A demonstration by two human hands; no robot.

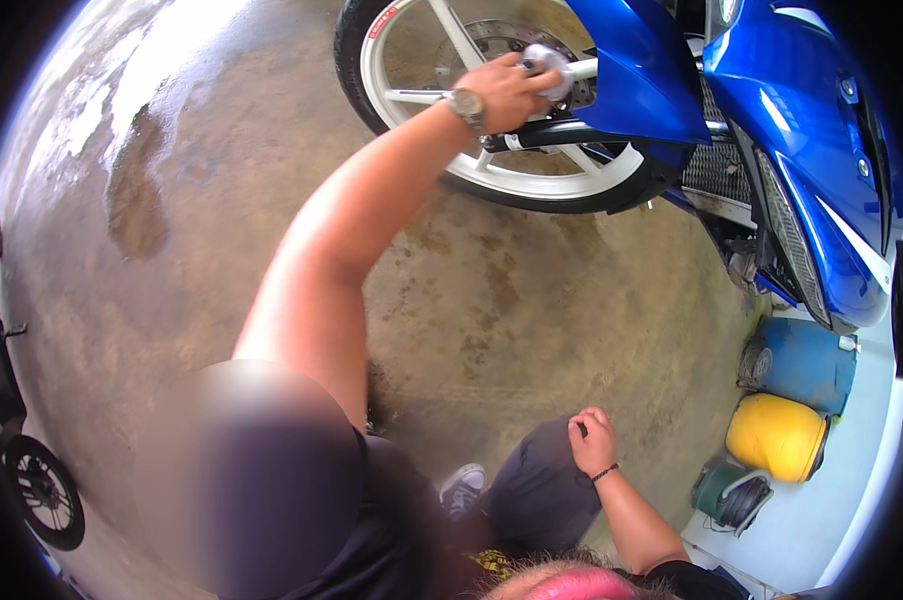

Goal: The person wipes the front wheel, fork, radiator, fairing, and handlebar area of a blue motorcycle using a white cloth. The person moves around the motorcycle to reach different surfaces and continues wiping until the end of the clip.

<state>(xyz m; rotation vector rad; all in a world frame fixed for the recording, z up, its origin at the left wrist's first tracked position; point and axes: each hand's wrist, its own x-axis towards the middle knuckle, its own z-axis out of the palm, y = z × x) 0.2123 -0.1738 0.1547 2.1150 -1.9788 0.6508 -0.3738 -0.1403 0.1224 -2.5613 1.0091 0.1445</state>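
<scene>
Clasped by the left hand point(514, 92) is a pale-grey wad point(550, 72), seemingly cloth, well within the edges of the white-spoked wheel point(512, 184); whether the right hand point(596, 445), laid on a dark-trousered knee point(547, 475), is clenched cannot be told. Light wiping is advised, clear of the perforated metal disc point(479, 42). Lettering is borne by a red wheel sticker point(381, 22).

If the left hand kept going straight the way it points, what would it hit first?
Past the pale wad it holds, the left hand would likely meet a white spoke first, then the blue panel; depth is unclear.
</scene>
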